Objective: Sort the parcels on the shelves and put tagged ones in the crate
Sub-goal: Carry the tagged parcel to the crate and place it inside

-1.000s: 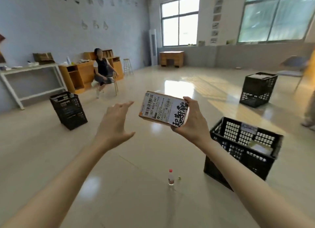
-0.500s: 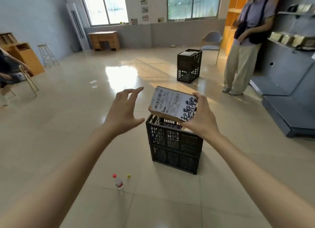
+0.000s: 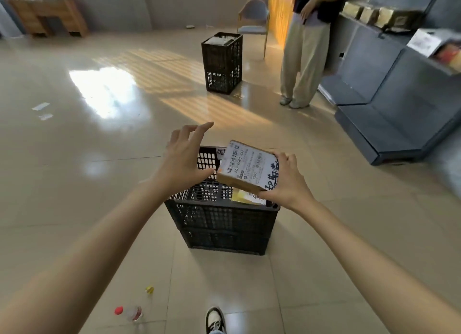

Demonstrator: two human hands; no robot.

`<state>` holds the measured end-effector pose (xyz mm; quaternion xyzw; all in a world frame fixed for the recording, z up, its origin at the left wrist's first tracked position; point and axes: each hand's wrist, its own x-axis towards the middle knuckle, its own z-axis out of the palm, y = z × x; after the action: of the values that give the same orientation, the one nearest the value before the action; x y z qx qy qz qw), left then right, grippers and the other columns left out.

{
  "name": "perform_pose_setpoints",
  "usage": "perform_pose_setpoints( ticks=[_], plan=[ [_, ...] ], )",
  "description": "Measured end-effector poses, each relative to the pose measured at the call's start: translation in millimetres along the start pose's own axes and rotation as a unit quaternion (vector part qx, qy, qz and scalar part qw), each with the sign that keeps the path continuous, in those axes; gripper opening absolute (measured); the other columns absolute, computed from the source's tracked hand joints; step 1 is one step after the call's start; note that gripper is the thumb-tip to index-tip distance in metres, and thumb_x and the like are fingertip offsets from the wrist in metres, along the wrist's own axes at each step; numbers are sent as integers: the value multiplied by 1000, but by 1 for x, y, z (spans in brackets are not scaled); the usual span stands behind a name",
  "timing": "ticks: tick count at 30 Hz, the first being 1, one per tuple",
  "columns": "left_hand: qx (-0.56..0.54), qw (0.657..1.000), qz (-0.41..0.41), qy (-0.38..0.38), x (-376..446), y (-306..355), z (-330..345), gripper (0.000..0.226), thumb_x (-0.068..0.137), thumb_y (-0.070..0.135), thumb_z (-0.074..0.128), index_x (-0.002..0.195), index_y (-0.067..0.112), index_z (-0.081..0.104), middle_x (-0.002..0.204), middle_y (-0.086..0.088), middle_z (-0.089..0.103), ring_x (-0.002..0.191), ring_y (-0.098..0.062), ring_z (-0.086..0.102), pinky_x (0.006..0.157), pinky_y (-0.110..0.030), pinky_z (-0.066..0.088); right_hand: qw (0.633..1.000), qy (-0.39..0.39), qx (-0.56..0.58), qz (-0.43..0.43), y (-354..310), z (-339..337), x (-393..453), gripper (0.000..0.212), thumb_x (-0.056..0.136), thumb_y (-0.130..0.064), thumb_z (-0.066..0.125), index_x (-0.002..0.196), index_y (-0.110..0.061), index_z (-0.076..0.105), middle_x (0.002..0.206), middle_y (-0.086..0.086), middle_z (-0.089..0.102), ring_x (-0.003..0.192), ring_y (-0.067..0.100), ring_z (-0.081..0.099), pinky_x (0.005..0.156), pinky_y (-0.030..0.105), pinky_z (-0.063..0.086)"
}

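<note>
My right hand (image 3: 287, 181) grips a brown cardboard parcel (image 3: 245, 167) by its right end. The parcel carries a white barcode label with black handwriting and is tilted over the open top of a black plastic crate (image 3: 222, 221) on the floor. Inside the crate a yellowish parcel (image 3: 245, 196) shows under the held one. My left hand (image 3: 183, 160) hovers over the crate's left side, fingers spread, holding nothing, just left of the parcel.
A second black crate (image 3: 222, 61) stands farther back. A person in light trousers (image 3: 303, 59) stands by grey shelves (image 3: 389, 66) holding several parcels (image 3: 374, 15) at the right. A plastic bottle (image 3: 129, 312) lies on the floor near my shoe (image 3: 215, 320).
The view has swung right and down, so the crate now sits directly under my hands. The parcel has come down to the crate's rim, and my left hand has closed in beside it.
</note>
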<state>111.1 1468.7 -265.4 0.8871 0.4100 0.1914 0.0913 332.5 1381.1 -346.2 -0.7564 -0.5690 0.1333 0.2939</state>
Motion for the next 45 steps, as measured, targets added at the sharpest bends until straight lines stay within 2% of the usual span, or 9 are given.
perform_pose_setpoints(
  ticks=[5,10,18,20,24,27,32,39,45],
  plan=[
    [-10,999,18,-38,75,-44,44,87,68,28,71,143,27,26,133,-10,39,123,-30,34,100,-42,32,998,-27,0,64,47,43,56,98,54,-26,83,134,-19,26,112,-3,22,93,12,42,69,25,41],
    [-25,996,2,-88,123,-72,99,85,70,29,71,142,28,26,132,-10,40,122,-30,35,101,-45,32,992,-72,-18,98,100,88,100,95,56,-21,83,131,-14,25,121,4,24,95,12,40,67,22,41],
    [-33,991,-56,-115,174,-119,192,81,73,31,69,141,28,27,134,-6,40,125,-26,36,100,-44,36,975,-188,-53,109,188,170,167,97,57,-27,83,133,-12,25,125,5,30,97,15,44,68,28,45],
    [-43,988,-81,-122,182,-127,217,79,74,29,69,141,27,28,135,-6,40,126,-25,35,102,-41,34,966,-229,-69,103,208,190,177,97,58,-30,83,134,-11,25,128,6,32,103,16,46,72,28,45],
    [-70,980,-128,-136,194,-140,264,77,75,26,70,141,24,30,134,-6,40,125,-23,35,102,-32,27,944,-300,-114,75,239,227,189,100,58,-39,81,137,-13,25,132,5,37,115,22,46,99,36,40],
    [-67,975,-152,-149,202,-145,292,76,75,28,70,141,24,31,133,-6,41,125,-22,36,99,-22,19,929,-327,-165,60,254,247,191,100,59,-48,76,137,-14,25,136,4,37,117,23,45,100,36,35],
    [-73,968,-165,-177,210,-146,324,76,76,27,70,141,23,31,134,-6,40,125,-22,35,97,-25,25,900,-364,-238,30,270,271,175,98,62,-48,73,138,-12,22,130,6,40,113,23,45,97,35,36],
    [-75,958,-183,-207,204,-154,349,76,77,27,70,142,22,30,133,-5,41,125,-21,36,102,-29,28,881,-400,-239,82,283,296,174,95,64,-43,77,136,-11,22,129,8,41,114,24,48,91,34,42],
    [-76,952,-188,-231,196,-161,364,76,76,27,69,141,24,30,133,-5,41,124,-22,37,101,-34,31,851,-440,-272,86,288,311,176,99,67,-41,77,138,-11,17,136,13,35,119,28,46,94,36,43]
  ],
)
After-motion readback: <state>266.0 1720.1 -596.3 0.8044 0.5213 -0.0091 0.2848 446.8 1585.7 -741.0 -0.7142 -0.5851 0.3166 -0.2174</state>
